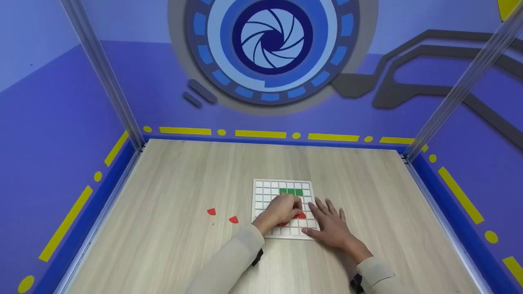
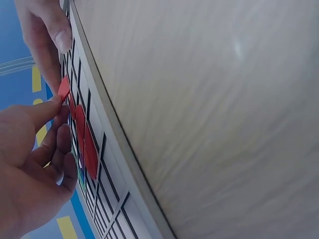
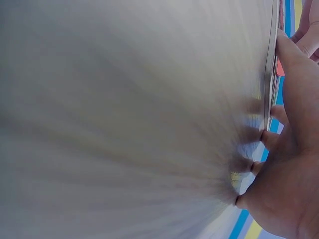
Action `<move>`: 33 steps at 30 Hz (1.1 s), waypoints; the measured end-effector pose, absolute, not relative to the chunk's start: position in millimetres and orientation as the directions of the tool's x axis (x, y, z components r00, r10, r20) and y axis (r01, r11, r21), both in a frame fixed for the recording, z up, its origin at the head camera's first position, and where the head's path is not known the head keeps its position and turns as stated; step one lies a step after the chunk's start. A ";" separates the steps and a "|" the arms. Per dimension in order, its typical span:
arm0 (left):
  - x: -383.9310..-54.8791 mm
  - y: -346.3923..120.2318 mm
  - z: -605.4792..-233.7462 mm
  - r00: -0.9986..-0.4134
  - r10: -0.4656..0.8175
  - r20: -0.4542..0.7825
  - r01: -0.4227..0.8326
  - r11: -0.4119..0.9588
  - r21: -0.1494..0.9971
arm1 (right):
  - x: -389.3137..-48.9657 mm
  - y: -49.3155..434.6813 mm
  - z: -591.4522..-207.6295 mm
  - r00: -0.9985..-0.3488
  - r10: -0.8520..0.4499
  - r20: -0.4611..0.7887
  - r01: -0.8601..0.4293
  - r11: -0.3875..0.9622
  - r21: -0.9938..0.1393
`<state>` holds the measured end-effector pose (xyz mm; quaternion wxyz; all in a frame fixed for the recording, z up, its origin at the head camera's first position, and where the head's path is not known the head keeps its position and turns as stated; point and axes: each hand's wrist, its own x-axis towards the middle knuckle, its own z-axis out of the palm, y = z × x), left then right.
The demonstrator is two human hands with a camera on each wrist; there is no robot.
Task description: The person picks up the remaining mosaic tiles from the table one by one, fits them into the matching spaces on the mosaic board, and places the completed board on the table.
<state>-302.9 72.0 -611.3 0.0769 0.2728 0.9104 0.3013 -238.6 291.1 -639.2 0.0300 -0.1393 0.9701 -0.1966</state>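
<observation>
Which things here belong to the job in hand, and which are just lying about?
In the job:
Grid board
Red piece pinched in the left grip
Red pieces on the board
Green squares on it

Lying about, left of the board:
Farther red piece
Nearer red piece (both perhaps from the same set)
Dark speck

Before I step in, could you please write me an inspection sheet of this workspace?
Surface: pale, wood-grained table.
Job's things: grid board bearing green squares and red pieces, partly hidden; two loose red pieces lie left of it.
Clutter: tiny dark speck near the loose pieces.
Hands: left hand pinches a red piece over the board; right hand, fingers spread, touches the board's right side.
Cables: nothing seen.
Surroundings: blue walls, yellow markings, metal posts.
</observation>
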 end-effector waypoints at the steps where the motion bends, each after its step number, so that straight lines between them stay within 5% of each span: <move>1: -303.2 72.6 -611.6 -0.838 0.544 0.028 0.455 0.670 0.586 | -238.6 291.0 -638.9 -0.960 -0.281 -0.001 -0.259 0.884 -0.389; 33: -293.4 57.3 -599.6 -0.840 0.541 0.046 0.467 0.677 0.569 | -239.5 292.5 -639.1 -0.962 -0.271 -0.031 -0.239 0.892 -0.383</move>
